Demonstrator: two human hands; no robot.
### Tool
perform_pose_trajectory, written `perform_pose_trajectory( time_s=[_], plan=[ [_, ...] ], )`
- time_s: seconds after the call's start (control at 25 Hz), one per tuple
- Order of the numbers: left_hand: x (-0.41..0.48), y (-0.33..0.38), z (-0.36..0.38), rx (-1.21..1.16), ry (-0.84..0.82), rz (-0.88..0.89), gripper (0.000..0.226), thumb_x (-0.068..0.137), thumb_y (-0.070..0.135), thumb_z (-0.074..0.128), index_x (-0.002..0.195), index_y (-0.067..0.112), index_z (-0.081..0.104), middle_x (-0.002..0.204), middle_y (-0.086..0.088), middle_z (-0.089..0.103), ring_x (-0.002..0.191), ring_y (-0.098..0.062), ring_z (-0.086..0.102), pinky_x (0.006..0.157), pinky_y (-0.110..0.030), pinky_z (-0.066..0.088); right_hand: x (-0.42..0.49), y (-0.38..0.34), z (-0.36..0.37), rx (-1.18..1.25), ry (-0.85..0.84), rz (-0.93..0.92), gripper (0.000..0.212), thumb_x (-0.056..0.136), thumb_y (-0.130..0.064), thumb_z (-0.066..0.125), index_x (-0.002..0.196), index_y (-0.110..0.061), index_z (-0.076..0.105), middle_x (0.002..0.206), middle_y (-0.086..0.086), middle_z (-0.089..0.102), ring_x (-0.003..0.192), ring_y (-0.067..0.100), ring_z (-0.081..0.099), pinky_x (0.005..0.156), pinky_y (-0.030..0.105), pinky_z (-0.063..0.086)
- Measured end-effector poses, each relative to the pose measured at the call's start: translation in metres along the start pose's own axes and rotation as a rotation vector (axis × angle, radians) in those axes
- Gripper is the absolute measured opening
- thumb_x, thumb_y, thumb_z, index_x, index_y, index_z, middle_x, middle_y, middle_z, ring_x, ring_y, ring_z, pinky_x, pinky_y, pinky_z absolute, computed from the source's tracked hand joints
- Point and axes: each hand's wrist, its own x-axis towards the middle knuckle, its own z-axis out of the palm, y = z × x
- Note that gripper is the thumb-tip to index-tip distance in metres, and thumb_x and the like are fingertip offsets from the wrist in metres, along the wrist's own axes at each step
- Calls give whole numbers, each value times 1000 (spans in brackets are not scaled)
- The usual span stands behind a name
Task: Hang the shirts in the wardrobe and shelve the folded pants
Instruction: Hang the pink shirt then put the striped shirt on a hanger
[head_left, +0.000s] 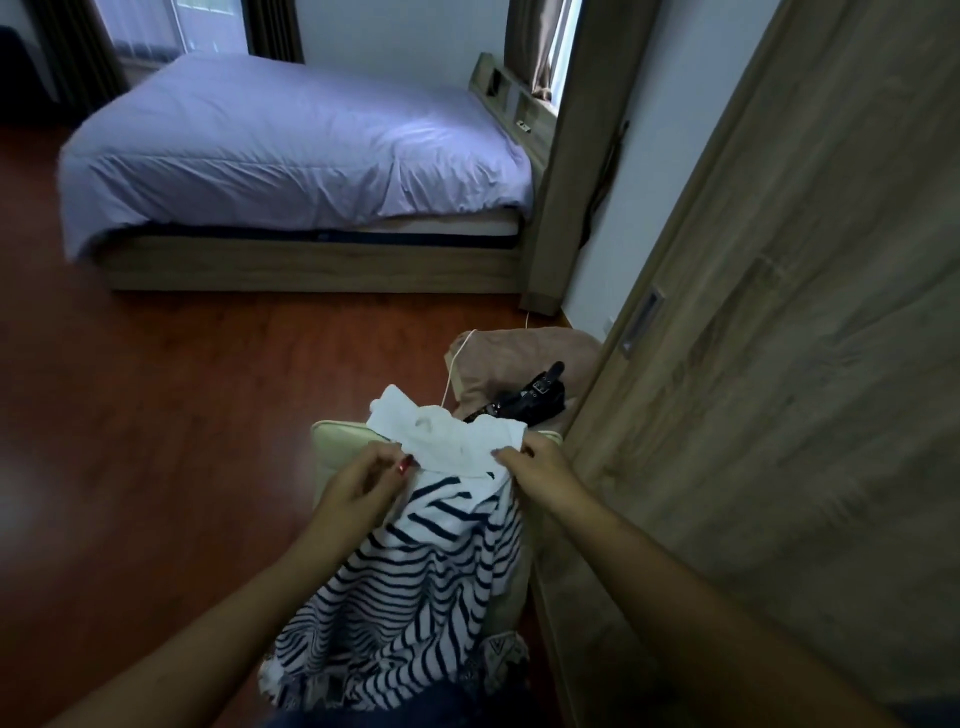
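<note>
- Striped shirt (415, 561) at lower centre, hanging; left hand (363, 483) and right hand (540, 470) each clamped on its white collar.
- Wardrobe door (779, 364) fills right of frame, shut.
- Black bag (535, 397) on tan cushion (519, 358) just behind shirt.
- Bed (291, 156) upper left, well apart.

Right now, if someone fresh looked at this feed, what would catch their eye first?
Probably the striped shirt with its white collar, held low in the centre by both hands, the left hand and right hand pinching the collar. Next, the bed with its lilac cover fills the upper left. The wooden wardrobe door takes up the right edge.
</note>
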Motion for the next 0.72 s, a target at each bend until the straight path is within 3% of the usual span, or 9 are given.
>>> perform_pose_trajectory(
  time_s=[0.04, 0.12, 0.2, 0.32, 0.44, 0.56, 0.6, 0.72],
  plan=[
    [3, 5, 1, -101, 66, -96, 37, 82, 45, 64, 89, 8, 59, 76, -4, 61, 68, -13, 58, 65, -27, 48, -1, 3, 0, 63, 33, -8, 20, 84, -13, 57, 103, -11, 64, 91, 1, 63, 91, 21, 62, 74, 30, 48],
    [10, 14, 5, -386, 104, -279, 48, 74, 51, 71, 83, 8, 51, 66, -2, 49, 55, -12, 47, 51, -22, 44, -11, 5, -3, 236, 81, -17, 27, 80, -6, 53, 106, -6, 61, 99, 10, 65, 98, 29, 62, 81, 39, 50],
    [11, 20, 10, -488, 86, -383, 43, 79, 52, 65, 91, 13, 51, 70, -1, 49, 58, -12, 48, 56, -22, 47, -23, 4, -10, 364, 93, -32, 33, 78, -2, 47, 108, -8, 60, 105, 17, 66, 98, 30, 62, 86, 45, 51],
    [3, 32, 16, -534, -112, -549, 51, 86, 58, 50, 107, 13, 62, 94, -11, 67, 81, -19, 65, 69, -29, 55, -46, 1, -29, 469, 131, -70, 40, 79, 7, 38, 109, -7, 60, 94, 14, 67, 83, 27, 60, 74, 40, 50],
    [3, 45, 20, -437, -200, -577, 53, 81, 56, 59, 116, 16, 63, 114, -13, 67, 102, -27, 64, 79, -36, 55, -77, -2, -48, 603, 126, -100, 46, 78, 8, 37, 113, -9, 61, 108, 15, 68, 98, 31, 64, 87, 44, 51],
    [-2, 65, 37, -273, -376, -541, 58, 51, 45, 83, 97, 12, 72, 98, -11, 72, 85, -20, 66, 72, -32, 55, -124, -9, -75, 726, 151, -166, 47, 81, 9, 36, 115, -12, 61, 114, 13, 68, 107, 29, 64, 93, 42, 51],
    [-7, 74, 48, -266, -441, -558, 64, 48, 37, 86, 101, 5, 71, 102, -17, 69, 85, -21, 64, 73, -33, 56, -144, -10, -87, 761, 161, -198, 47, 82, 9, 35, 114, -13, 61, 114, 11, 69, 106, 26, 64, 92, 40, 52],
    [-24, 99, 82, -391, -516, -557, 65, 63, 18, 81, 118, -8, 59, 126, -30, 57, 94, -27, 63, 79, -36, 58, -199, -4, -124, 813, 240, -288, 48, 83, 9, 35, 116, -15, 60, 115, 7, 69, 107, 22, 65, 91, 35, 53]
  ],
)
